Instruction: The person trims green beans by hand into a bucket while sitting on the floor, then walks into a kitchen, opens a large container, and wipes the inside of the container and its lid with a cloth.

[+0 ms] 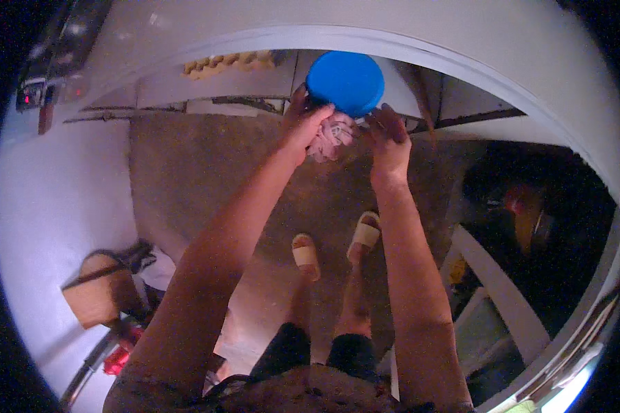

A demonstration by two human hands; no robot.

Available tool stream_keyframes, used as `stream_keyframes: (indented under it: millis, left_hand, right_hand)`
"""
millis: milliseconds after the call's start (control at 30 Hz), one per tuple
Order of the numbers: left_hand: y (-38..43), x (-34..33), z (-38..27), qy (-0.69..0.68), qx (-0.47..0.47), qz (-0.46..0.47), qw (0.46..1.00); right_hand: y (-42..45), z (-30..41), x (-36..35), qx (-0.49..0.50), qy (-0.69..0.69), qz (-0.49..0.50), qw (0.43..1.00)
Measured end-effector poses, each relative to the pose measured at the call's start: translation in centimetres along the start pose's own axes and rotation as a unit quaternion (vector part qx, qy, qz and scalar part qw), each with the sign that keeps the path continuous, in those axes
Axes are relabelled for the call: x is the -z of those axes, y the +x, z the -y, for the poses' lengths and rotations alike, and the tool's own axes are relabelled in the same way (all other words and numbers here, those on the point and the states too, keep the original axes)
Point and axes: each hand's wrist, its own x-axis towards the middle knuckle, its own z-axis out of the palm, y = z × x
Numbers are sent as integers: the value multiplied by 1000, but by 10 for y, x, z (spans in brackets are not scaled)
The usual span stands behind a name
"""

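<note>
Both arms reach forward to a round blue plastic object [346,82], a lid or shallow dish by its look, whose flat face is towards me. My left hand [307,116] grips its near left edge, and a crumpled pinkish cloth [333,137] hangs bunched beside that palm, just below the blue rim. At the near right edge is my right hand [391,129], with curled fingers close to the rim; whether they hold it is too dark to tell. The fingertips behind the blue object are hidden.
A yellowish egg tray [227,64] lies beyond, at the upper left. To the left stand a white surface [82,180] and a brown box [95,289] with a dark strap. A pale angled frame [501,289] is at the right. My sandalled feet [306,255] rest on the brown floor.
</note>
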Motion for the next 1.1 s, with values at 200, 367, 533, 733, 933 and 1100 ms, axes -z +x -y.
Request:
stream_keyframes:
  millis: [200, 367, 533, 733, 933, 1100]
  left_hand:
    - [-15, -20, -25, 52, -100, 8, 994]
    - [-22, -18, -39, 57, -77, 49, 994]
    - [-30, -29, -47, 13, -46, 54, 997]
    - [-21, -15, -2, -38, 46, 53, 997]
    - [-59, -46, -34, 165, -99, -12, 981]
    - [-14, -48, -81, 317, -150, 12, 936]
  right_hand:
    - [7, 7, 23, -45, 9, 15, 999]
    - [17, 18, 18, 12, -62, 8, 998]
    - [16, 22, 19, -10, -77, 94, 993]
    - [41, 6, 13, 124, -155, 47, 979]
    - [60, 47, 21, 69, -157, -55, 984]
    - [46, 4, 46, 148, -273, -41, 950]
